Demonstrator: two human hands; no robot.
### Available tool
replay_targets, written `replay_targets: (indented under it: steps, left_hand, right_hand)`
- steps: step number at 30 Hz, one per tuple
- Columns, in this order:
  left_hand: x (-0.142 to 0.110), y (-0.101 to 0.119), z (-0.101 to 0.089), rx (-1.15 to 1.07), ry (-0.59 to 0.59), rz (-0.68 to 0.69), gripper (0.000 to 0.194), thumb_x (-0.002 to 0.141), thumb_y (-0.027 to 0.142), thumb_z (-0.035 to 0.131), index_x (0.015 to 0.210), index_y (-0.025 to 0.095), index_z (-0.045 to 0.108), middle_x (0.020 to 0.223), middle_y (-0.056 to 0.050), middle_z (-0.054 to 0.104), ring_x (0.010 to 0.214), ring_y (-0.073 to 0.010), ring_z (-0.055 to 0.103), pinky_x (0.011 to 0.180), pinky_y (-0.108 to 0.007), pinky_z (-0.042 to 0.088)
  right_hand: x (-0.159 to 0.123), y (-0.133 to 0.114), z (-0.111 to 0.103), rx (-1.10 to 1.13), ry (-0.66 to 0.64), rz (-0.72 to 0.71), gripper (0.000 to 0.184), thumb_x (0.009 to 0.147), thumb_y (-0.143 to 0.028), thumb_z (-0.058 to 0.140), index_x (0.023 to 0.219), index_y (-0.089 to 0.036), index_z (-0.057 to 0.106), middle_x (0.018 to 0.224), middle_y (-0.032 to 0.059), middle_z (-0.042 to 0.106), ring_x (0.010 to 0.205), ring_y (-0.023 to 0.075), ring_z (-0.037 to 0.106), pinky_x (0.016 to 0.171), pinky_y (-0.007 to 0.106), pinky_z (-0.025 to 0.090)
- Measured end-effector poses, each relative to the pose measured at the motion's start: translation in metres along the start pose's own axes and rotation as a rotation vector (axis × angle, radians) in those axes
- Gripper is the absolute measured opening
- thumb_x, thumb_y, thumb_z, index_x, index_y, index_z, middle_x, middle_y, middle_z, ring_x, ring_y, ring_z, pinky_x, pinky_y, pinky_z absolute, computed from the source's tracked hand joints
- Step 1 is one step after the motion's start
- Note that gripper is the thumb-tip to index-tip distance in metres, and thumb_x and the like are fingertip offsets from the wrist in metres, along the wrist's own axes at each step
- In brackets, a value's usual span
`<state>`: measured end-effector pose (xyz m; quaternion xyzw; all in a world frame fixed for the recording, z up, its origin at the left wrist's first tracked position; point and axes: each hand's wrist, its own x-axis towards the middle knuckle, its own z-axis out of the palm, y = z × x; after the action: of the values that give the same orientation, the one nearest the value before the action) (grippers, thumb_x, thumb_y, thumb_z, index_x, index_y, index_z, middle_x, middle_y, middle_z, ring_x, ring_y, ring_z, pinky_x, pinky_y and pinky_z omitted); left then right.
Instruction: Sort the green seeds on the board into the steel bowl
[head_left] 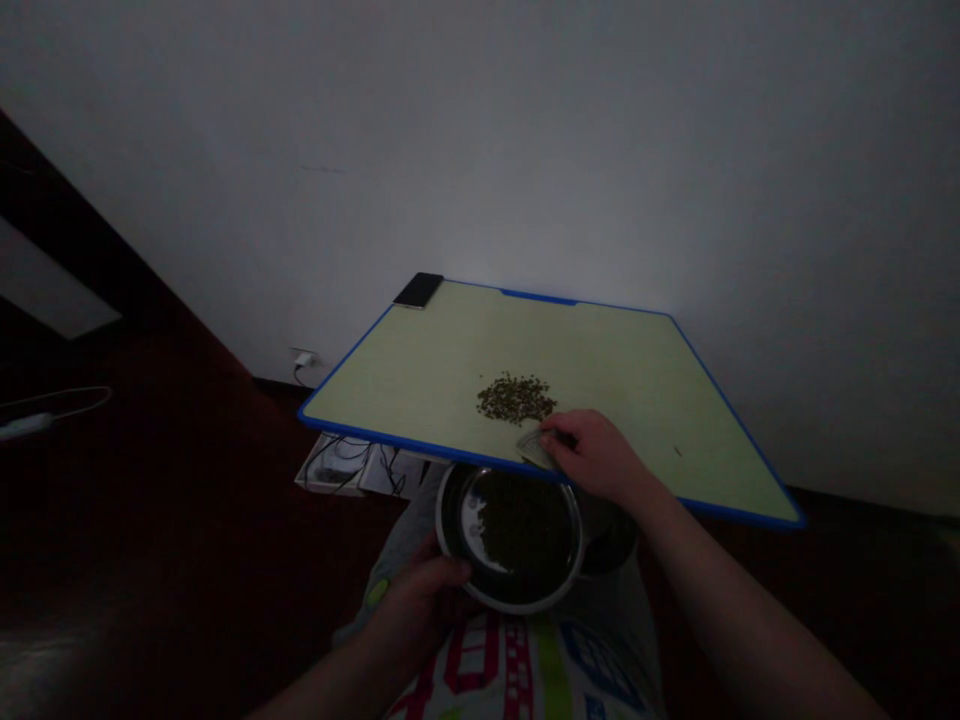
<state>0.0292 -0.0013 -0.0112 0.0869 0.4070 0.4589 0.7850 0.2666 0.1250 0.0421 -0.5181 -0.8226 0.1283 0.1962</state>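
A round metal bowl (pixel 448 505) is tilted just under the front edge of the pale table (pixel 600 350), with small dark bits (pixel 525 525) inside. My left hand (pixel 439 580) grips its left rim, thumb on top. On the tabletop, near the front edge, lies a loose pile of small brownish-green bits (pixel 516 398), like seeds or dried beans. Just right of this pile my right hand (pixel 596 450) pinches a thin, light, patterned flat piece (pixel 535 446), which touches or nearly touches the tabletop; its exact kind is unclear in the dim light.
A dark tablet or phone (pixel 419 290) lies at the table's back left corner. Under the front edge, a white box (pixel 330 465) holds cables. Another dark container (pixel 609 545) sits right of the bowl, partly hidden. A charger (pixel 303 359) is plugged into the wall.
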Motion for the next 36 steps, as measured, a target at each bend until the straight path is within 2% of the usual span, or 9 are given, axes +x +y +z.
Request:
replay_targets:
  steps: [10, 15, 18, 22, 28, 32, 36]
  left_hand:
    - [0.004, -0.003, -0.007, 0.002, -0.013, 0.001, 0.077, 0.056, 0.007, 0.076, 0.131, 0.025, 0.068, 0.108, -0.012, 0.082, 0.116, -0.0406, 0.071, 0.097, -0.05, 0.058]
    - [0.006, -0.006, -0.013, 0.014, -0.031, 0.013, 0.079, 0.059, 0.007, 0.074, 0.136, 0.025, 0.064, 0.103, -0.011, 0.083, 0.102, -0.0369, 0.076, 0.089, -0.047, 0.061]
    - [0.008, -0.008, -0.015, 0.005, -0.039, 0.017, 0.076, 0.06, 0.006, 0.073, 0.133, 0.024, 0.066, 0.102, -0.011, 0.083, 0.096, -0.0347, 0.077, 0.086, -0.045, 0.063]
    - [0.006, -0.007, -0.01, 0.006, -0.015, 0.01, 0.076, 0.057, 0.006, 0.073, 0.131, 0.022, 0.067, 0.103, -0.011, 0.084, 0.097, -0.0361, 0.078, 0.087, -0.047, 0.063]
    - [0.004, -0.004, -0.006, 0.0, -0.006, 0.004, 0.079, 0.054, 0.006, 0.074, 0.131, 0.023, 0.068, 0.101, -0.011, 0.084, 0.106, -0.0388, 0.075, 0.093, -0.05, 0.061]
    - [0.006, -0.005, -0.011, 0.013, -0.041, 0.018, 0.062, 0.058, 0.006, 0.073, 0.119, 0.02, 0.073, 0.104, -0.012, 0.084, 0.115, -0.0383, 0.073, 0.098, -0.048, 0.059]
    - [0.005, -0.005, -0.012, 0.031, -0.046, 0.028, 0.047, 0.059, 0.007, 0.071, 0.105, 0.017, 0.075, 0.104, -0.013, 0.084, 0.119, -0.0384, 0.071, 0.101, -0.047, 0.058]
  right_hand:
    - [-0.006, -0.009, 0.002, 0.061, -0.057, -0.099, 0.017, 0.087, -0.02, 0.061, 0.092, -0.021, 0.077, 0.084, 0.0062, 0.076, 0.08, 0.0209, 0.065, 0.081, 0.036, 0.045]
    - [-0.016, -0.013, 0.003, 0.125, -0.04, -0.146, 0.016, 0.087, -0.021, 0.063, 0.094, -0.023, 0.076, 0.085, 0.0058, 0.076, 0.083, 0.0217, 0.066, 0.083, 0.037, 0.047]
    - [-0.022, -0.007, 0.002, 0.236, 0.031, -0.068, 0.017, 0.089, -0.025, 0.061, 0.097, -0.022, 0.075, 0.085, 0.0059, 0.075, 0.08, 0.0209, 0.067, 0.077, 0.035, 0.05]
    - [-0.028, 0.003, -0.001, 0.294, 0.1, 0.097, 0.019, 0.09, -0.032, 0.059, 0.098, -0.022, 0.073, 0.073, 0.0028, 0.072, 0.064, 0.0186, 0.063, 0.063, 0.031, 0.048]
    - [-0.022, -0.006, 0.003, 0.237, 0.143, 0.143, 0.019, 0.089, -0.033, 0.058, 0.094, -0.022, 0.073, 0.061, -0.0001, 0.065, 0.054, 0.0166, 0.057, 0.055, 0.029, 0.042]
    - [-0.007, -0.024, 0.009, 0.184, 0.153, 0.135, 0.017, 0.087, -0.03, 0.06, 0.093, -0.022, 0.075, 0.059, -0.0001, 0.065, 0.052, 0.0154, 0.055, 0.055, 0.028, 0.039]
    - [0.005, -0.032, 0.013, 0.118, 0.119, 0.193, 0.018, 0.087, -0.027, 0.061, 0.093, -0.02, 0.076, 0.066, 0.0034, 0.07, 0.059, 0.0167, 0.059, 0.06, 0.029, 0.039]
